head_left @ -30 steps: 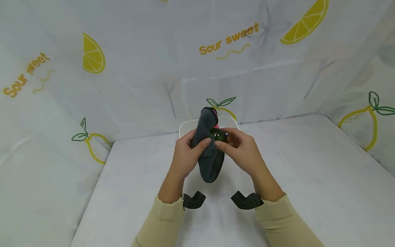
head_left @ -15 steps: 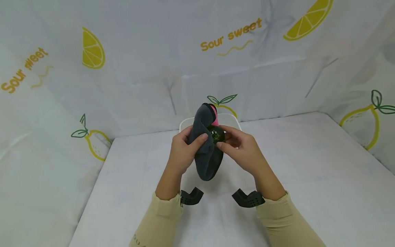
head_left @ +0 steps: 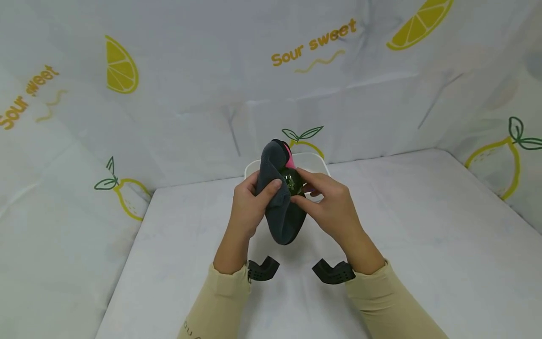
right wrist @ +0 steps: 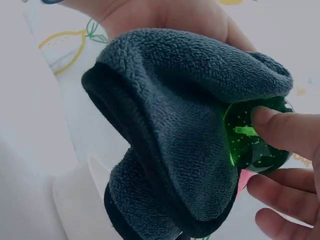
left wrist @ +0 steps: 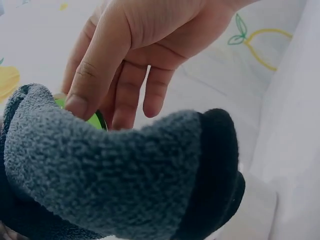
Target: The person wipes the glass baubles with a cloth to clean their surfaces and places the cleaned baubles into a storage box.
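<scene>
In the head view my left hand (head_left: 247,202) grips a fuzzy dark grey-blue cloth (head_left: 270,188) with black edging, thumb on its near face. The cloth lies folded against a see-through dark green ball (head_left: 292,181) with light specks. Fingers and thumb of my right hand (head_left: 332,202) pinch the ball from the right. The right wrist view shows that thumb (right wrist: 287,131) on the ball's surface, and the cloth (right wrist: 185,125) covering its left part. Something pink (right wrist: 243,179) shows just below the ball, mostly hidden. The left wrist view has the cloth (left wrist: 110,170) in front of the ball.
Behind the hands stands a white container (head_left: 311,162) on the white-covered table (head_left: 402,226). A white sheet (head_left: 190,84) with lemon prints hangs at the back and sides. Black curved pieces (head_left: 263,269) stick out from both wrists.
Both hands, with the cloth and ball, have shifted slightly left and up in the head view. More of the ball and of the pink piece shows. Both hands keep their hold.
</scene>
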Available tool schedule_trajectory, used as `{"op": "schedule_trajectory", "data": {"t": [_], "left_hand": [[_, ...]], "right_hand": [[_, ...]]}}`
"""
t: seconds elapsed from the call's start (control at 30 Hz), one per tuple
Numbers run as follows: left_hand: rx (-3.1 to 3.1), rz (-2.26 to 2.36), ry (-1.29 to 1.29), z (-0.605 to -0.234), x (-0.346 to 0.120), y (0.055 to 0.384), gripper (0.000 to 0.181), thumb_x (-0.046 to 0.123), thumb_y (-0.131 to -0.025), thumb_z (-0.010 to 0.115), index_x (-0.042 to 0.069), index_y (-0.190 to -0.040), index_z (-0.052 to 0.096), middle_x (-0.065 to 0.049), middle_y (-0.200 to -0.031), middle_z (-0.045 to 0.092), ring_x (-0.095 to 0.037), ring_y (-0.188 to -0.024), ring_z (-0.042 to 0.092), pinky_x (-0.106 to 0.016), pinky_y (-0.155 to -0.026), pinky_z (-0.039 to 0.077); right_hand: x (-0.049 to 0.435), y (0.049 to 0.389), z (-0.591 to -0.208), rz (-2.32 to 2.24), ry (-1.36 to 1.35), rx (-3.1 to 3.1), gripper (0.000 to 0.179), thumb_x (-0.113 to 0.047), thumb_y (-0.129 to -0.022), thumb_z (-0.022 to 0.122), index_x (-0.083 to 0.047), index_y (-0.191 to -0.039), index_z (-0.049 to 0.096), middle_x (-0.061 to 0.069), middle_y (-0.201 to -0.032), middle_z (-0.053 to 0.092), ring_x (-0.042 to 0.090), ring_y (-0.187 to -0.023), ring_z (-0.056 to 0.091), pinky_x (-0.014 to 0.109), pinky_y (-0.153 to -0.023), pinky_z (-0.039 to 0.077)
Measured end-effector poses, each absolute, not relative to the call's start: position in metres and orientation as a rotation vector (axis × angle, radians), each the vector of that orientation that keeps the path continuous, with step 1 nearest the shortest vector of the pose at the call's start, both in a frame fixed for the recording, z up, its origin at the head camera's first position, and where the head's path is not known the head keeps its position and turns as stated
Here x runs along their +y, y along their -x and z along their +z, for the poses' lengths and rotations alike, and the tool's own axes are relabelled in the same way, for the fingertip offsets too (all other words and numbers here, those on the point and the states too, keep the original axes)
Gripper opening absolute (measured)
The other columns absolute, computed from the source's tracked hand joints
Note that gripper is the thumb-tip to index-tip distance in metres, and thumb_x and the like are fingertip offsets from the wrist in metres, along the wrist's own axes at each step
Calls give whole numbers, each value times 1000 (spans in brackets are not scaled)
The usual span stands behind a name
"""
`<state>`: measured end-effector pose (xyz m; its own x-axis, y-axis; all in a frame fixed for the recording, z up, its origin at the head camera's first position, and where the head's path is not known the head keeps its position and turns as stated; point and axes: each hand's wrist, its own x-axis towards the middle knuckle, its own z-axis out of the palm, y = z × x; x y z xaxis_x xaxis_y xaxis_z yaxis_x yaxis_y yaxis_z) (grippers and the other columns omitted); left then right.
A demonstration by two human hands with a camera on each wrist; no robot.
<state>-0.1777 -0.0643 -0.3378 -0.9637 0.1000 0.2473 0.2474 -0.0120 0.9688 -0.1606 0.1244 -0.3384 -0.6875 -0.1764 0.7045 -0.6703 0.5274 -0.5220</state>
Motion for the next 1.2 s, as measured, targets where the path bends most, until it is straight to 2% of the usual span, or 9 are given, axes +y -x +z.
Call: {"op": "schedule_trajectory", "data": {"t": [0.1,0.3,0.4,0.6,0.67,0.9,1.2], "left_hand": [[-2142,-2142,388,-337,-64,178,39,26,-91,70,9,-125,64,-14,-103,69,-20,-88,69,-35,-79,59],[-2207,-2128,415,-337,-64,177,48,34,-90,71,10,-129,61,-13,-108,68,-21,-93,67,-37,-83,58],[-2213,-2124,412,-338,-65,177,50,38,-88,72,12,-129,61,-12,-109,68,-22,-93,67,-37,-83,58],[-2164,-2101,452,-339,-66,178,57,49,-84,74,13,-128,62,-13,-106,67,-23,-92,66,-36,-82,58],[-2144,-2088,458,-339,-65,178,55,46,-85,74,11,-126,63,-14,-104,68,-23,-91,67,-36,-81,59],[-2124,-2060,423,-336,-64,176,33,19,-92,70,2,-120,64,-18,-100,69,-19,-85,69,-34,-77,59],[-2085,-2033,404,-338,-63,176,28,18,-94,68,-2,-113,65,-20,-95,68,-17,-80,68,-32,-74,60]], "right_hand": [[123,161,-338,1009,-709,-2150,56,-5,-76,84,-5,-129,65,11,-116,70,21,-92,68,36,-70,58],[123,162,-340,905,-737,-2118,53,2,-75,82,-7,-125,68,13,-121,66,27,-109,65,40,-81,58],[123,162,-340,907,-753,-2116,53,0,-75,83,-7,-126,67,13,-119,67,26,-107,66,38,-80,59],[124,161,-340,932,-764,-2134,55,0,-76,82,-6,-128,65,9,-115,68,20,-84,67,35,-70,58],[124,161,-340,931,-760,-2141,56,0,-75,83,-6,-128,64,9,-113,68,19,-80,65,35,-68,57],[125,162,-340,948,-746,-2142,58,-2,-72,86,-6,-127,65,9,-105,68,17,-77,65,35,-70,57],[127,162,-339,1055,-755,-2129,59,-3,-72,86,-8,-127,66,7,-109,68,16,-78,65,34,-68,57]]}}
